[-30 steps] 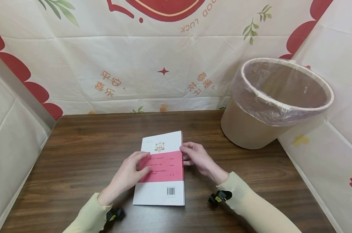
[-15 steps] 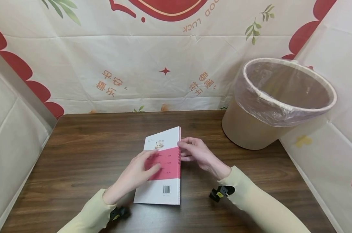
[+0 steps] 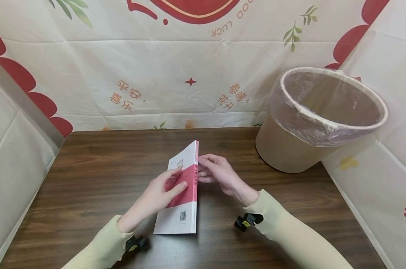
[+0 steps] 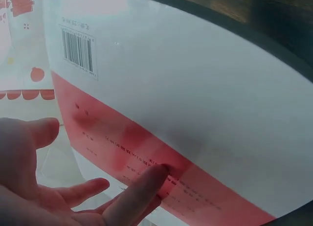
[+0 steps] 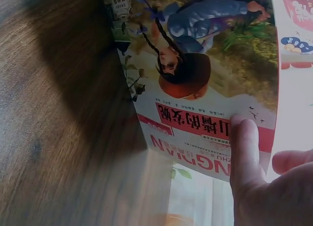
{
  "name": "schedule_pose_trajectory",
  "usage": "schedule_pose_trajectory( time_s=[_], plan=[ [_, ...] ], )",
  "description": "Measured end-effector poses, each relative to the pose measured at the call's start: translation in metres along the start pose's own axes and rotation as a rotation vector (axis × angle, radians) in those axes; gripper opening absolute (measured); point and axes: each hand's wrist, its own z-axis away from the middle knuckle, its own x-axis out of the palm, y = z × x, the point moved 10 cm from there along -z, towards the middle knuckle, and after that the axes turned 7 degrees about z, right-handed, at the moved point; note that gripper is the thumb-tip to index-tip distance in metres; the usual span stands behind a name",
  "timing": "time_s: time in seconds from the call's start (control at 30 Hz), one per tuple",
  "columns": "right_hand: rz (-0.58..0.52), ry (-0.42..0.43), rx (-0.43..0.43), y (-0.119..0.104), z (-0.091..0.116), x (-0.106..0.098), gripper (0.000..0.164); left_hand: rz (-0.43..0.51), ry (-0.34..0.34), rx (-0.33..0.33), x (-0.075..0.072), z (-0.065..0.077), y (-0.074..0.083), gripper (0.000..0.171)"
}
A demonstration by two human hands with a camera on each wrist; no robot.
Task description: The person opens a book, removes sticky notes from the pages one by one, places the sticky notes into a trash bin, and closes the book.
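A paperback book (image 3: 183, 189) stands tilted on the table, its spine raised on the right and facing up. Its white back cover with a pink band (image 4: 161, 152) leans toward my left hand (image 3: 161, 192). Fingers of that hand touch the band, nearly straight, with the thumb spread apart. On the other side my right hand (image 3: 223, 175) lies at the spine. In the right wrist view, straight fingers (image 5: 246, 143) touch the illustrated front cover (image 5: 190, 64), and the thumb is just past the book's edge.
A beige bin (image 3: 290, 149) with a clear plastic liner stands at the back right. The brown wooden table (image 3: 105, 168) ends at a printed cloth backdrop (image 3: 172, 63). Pale cloth walls rise at left and right.
The book has tipped up from lying nearly flat, its right side rising and shifting left so the spine shows. Both hands have moved with it, the right one leftward.
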Motion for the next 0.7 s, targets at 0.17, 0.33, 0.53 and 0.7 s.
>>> schedule_pose_trajectory(
  time_s=[0.17,0.33,0.53,0.7],
  plan=[
    [-0.005,-0.037,-0.042,-0.007,0.000,0.010,0.035,0.026,0.006,-0.033,-0.007,-0.002,0.002,0.067],
    [0.000,-0.084,-0.082,-0.014,-0.001,0.022,0.037,0.030,-0.014,-0.066,-0.013,-0.002,0.008,0.070],
    [0.000,-0.135,-0.125,-0.023,-0.002,0.037,0.039,0.040,-0.051,-0.097,-0.019,-0.003,0.012,0.075],
    [0.004,-0.156,-0.170,-0.029,-0.003,0.045,0.038,0.109,-0.075,-0.106,-0.021,-0.002,0.012,0.074]
  ],
)
